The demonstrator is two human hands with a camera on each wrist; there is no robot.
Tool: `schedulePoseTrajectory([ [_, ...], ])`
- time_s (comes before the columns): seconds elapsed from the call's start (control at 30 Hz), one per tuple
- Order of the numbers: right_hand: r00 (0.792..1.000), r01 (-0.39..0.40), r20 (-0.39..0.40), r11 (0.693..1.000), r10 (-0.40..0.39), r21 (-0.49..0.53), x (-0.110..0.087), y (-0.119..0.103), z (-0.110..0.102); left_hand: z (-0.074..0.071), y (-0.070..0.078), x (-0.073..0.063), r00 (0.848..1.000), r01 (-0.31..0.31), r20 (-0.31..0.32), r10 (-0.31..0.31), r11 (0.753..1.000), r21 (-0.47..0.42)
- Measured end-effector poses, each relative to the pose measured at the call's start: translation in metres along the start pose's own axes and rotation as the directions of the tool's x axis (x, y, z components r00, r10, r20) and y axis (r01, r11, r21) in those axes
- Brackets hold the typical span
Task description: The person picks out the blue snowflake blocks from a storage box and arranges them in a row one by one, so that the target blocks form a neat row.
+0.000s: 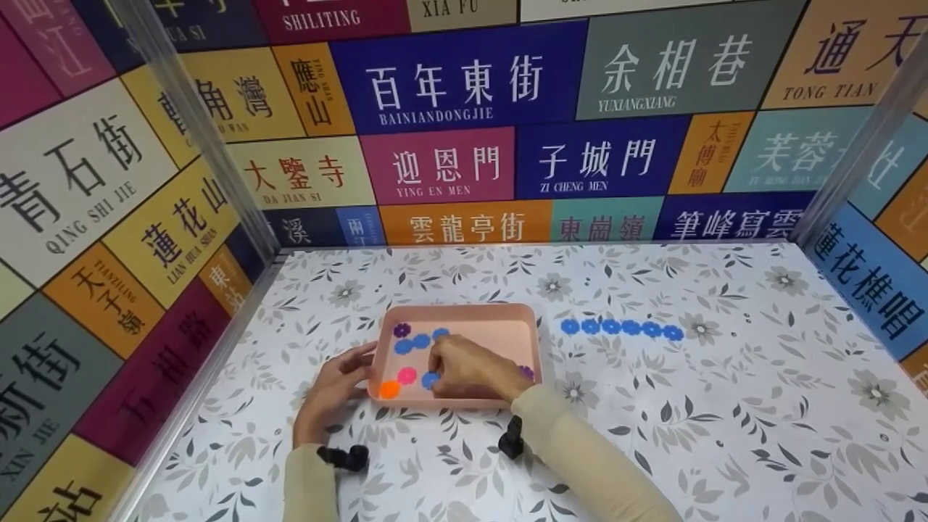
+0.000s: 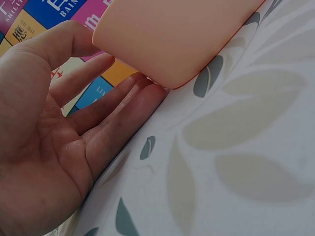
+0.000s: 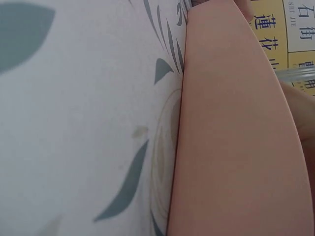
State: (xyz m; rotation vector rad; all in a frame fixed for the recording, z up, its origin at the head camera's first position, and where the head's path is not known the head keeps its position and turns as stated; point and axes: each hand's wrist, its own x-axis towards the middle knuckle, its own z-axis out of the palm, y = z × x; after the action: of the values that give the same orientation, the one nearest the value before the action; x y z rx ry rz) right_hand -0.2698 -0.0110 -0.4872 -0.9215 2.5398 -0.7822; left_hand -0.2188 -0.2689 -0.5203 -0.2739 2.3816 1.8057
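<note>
A pink tray point(image 1: 464, 312) stands on the patterned table with small flower-shaped pieces in it. My left hand point(image 1: 333, 388) is at the tray's left side, its fingers point(image 2: 78, 83) fairly straight and touching the outer wall. Over the tray's middle, my right hand point(image 1: 467, 366) reaches down with curled fingers. A blue flower piece point(image 1: 430, 380) lies right beside those fingers. The right fingertips are hidden, so whether they pinch a piece cannot be seen. In the right wrist view, the tray's outer wall point(image 3: 231, 128) hides the right hand's work.
Farther left in the tray are several blue pieces point(image 1: 404, 346), a dark purple one point(image 1: 402, 330), a pink one point(image 1: 407, 375) and an orange one point(image 1: 390, 389). A purple piece point(image 1: 525, 373) shows under the right wrist. A row of blue flower pieces point(image 1: 611, 328) lies right of the tray.
</note>
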Motion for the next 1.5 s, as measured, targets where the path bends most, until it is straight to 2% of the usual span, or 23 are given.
schedulePoseTrajectory([
  [0.2,0.998,0.031,-0.048,1.0,-0.031,-0.006,-0.003,0.003,0.001,0.002,0.002,-0.001,0.999,-0.036,0.005,0.036,0.999,-0.009],
  [0.47,0.996,0.026,-0.091,1.0,-0.025,0.002,-0.013,0.012,-0.01,0.002,0.003,-0.002,1.0,0.005,0.005,-0.005,1.0,0.019],
  [0.73,0.99,0.044,-0.135,0.998,-0.038,0.043,-0.024,0.023,-0.029,-0.001,0.003,-0.001,0.999,0.028,0.018,-0.028,1.0,0.007],
  [0.9,0.985,0.01,-0.173,0.999,-0.005,0.03,-0.033,0.028,-0.04,-0.001,0.002,-0.001,0.999,0.035,0.012,-0.035,0.999,0.012],
  [0.97,0.982,-0.014,-0.19,0.999,0.019,0.03,-0.038,0.03,-0.044,-0.001,0.001,-0.001,0.999,0.035,0.005,-0.035,0.999,0.012],
  [1.07,0.976,-0.028,-0.216,0.999,0.035,0.033,-0.045,0.034,-0.049,-0.001,0.0,-0.001,1.0,-0.007,0.004,0.007,1.0,0.002],
  [1.2,0.967,-0.012,-0.256,1.0,0.017,0.022,-0.055,0.041,-0.058,-0.002,-0.002,0.0,0.998,-0.058,0.01,0.058,0.998,-0.016],
  [1.33,0.952,-0.003,-0.305,1.0,0.006,0.008,-0.068,0.051,-0.068,-0.001,-0.002,0.0,0.999,-0.037,0.011,0.038,0.999,-0.007],
  [1.5,0.94,-0.048,-0.334,0.997,0.066,0.061,-0.088,0.063,-0.08,0.0,0.0,0.0,1.0,0.001,0.005,-0.001,1.0,0.011],
])
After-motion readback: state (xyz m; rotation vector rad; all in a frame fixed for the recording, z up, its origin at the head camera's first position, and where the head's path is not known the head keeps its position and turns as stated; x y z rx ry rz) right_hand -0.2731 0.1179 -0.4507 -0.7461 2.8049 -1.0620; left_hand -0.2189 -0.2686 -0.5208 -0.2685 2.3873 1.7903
